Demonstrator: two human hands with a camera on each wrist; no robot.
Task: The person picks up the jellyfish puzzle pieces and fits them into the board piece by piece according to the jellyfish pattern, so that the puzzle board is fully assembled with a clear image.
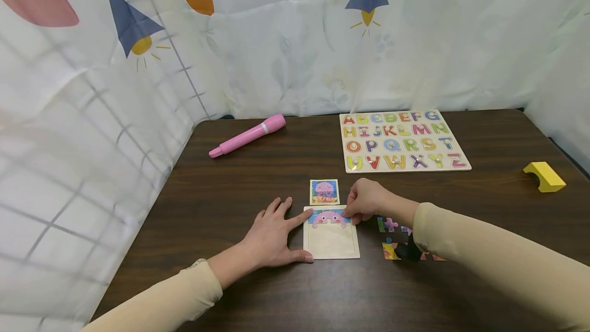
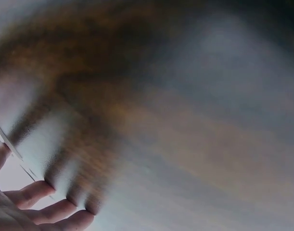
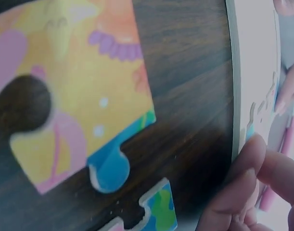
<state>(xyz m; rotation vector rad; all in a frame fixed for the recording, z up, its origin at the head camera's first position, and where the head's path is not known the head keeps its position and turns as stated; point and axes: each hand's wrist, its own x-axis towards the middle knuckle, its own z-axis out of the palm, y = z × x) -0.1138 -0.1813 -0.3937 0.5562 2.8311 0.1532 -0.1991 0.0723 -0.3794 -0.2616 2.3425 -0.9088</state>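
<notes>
A pale wooden puzzle tray (image 1: 332,245) lies on the dark table, pieces of a pink jellyfish picture (image 1: 329,216) along its top. My left hand (image 1: 272,237) is spread flat beside it; its index fingertip touches the upper left and its thumb the lower left corner. At the upper right corner, my right hand (image 1: 369,200) pinches the end puzzle piece between thumb and curled fingers, which partly cover it. Above the tray is a small jellyfish picture card (image 1: 324,192). Loose puzzle pieces (image 1: 389,251) lie under the right forearm; one yellow piece (image 3: 108,86) looms close in the right wrist view.
An alphabet board (image 1: 454,170) with colored letters stands at the table's back right. A pink stick-shaped toy (image 1: 246,136) lies back left, and a yellow arch block (image 1: 546,175) near the right edge. A patterned white curtain (image 1: 295,65) hangs behind the table.
</notes>
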